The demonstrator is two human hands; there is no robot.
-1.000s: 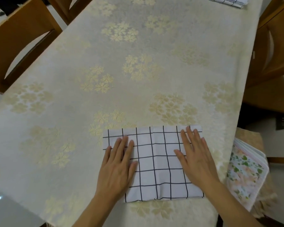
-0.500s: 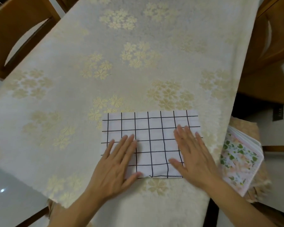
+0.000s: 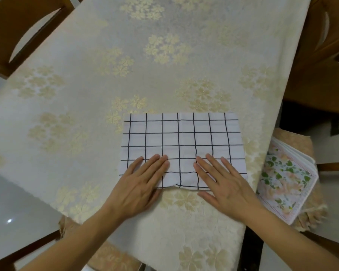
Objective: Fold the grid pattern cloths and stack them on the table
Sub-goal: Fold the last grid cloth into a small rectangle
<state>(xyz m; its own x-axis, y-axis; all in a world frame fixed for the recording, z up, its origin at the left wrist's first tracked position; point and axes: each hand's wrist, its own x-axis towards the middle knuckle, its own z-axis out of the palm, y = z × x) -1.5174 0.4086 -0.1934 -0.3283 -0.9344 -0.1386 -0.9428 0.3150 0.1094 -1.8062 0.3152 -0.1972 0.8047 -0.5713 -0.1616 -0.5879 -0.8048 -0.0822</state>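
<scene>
A white cloth [image 3: 181, 139] with a black grid lies folded into a wide rectangle on the worktop [image 3: 86, 94], close to the near edge and toward the right side. The worktop is covered by a cream tablecloth with pale gold flower clusters.

Both hands lie flat on the near part of the cloth, palms down. The left hand [image 3: 139, 184] has its fingers straight and close together, the tips resting on the lower left part of the cloth, the heel of the hand on the tablecloth just off the near edge. The right hand [image 3: 223, 182] lies the same way on the lower right part, fingers straight and slightly spread, thumb out to the side on the tablecloth. Neither grip is closed on anything; the fingers press the fabric and hold nothing. A small ripple shows in the cloth's near edge between the two hands.

Off the right edge of the worktop, a stack of floral-printed cloths [image 3: 286, 184] sits on a cushioned seat [image 3: 294, 137]. Wooden chairs [image 3: 10, 30] stand at the far left and right.
</scene>
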